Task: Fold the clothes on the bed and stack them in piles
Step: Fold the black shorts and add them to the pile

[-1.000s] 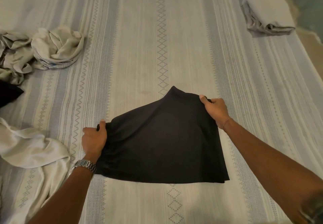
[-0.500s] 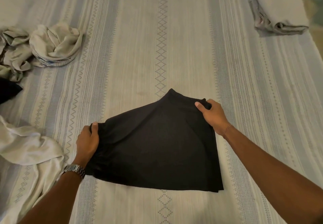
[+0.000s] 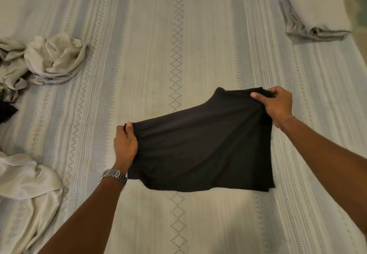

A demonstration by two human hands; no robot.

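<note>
Gripping the top edge of a black garment (image 3: 200, 150) at both ends, the person is holding it stretched over the middle of the bed (image 3: 158, 35). The left hand (image 3: 125, 144) is pinching the near-left corner, thumb on top and fingers curled under the cloth; the right hand (image 3: 276, 105) is clamping the far-right corner the same way. That held edge is running on a slant, low on the left and farther up the bed on the right, so the left hand is sitting nearer the person. The lower hem is lying on the cover, and the cloth's long axis is running left to right.

I'd judge the next fold to hinge on that slant: the edge probably needs squaring before it is brought down.

A folded pale pile (image 3: 315, 13) is sitting well apart at the far right, its top cut off by the frame. Crumpled pale clothes (image 3: 49, 59) are lying far left, with another pale garment (image 3: 27, 176) near left, both running out of view. How many layers the black piece has is hard to make out.
</note>
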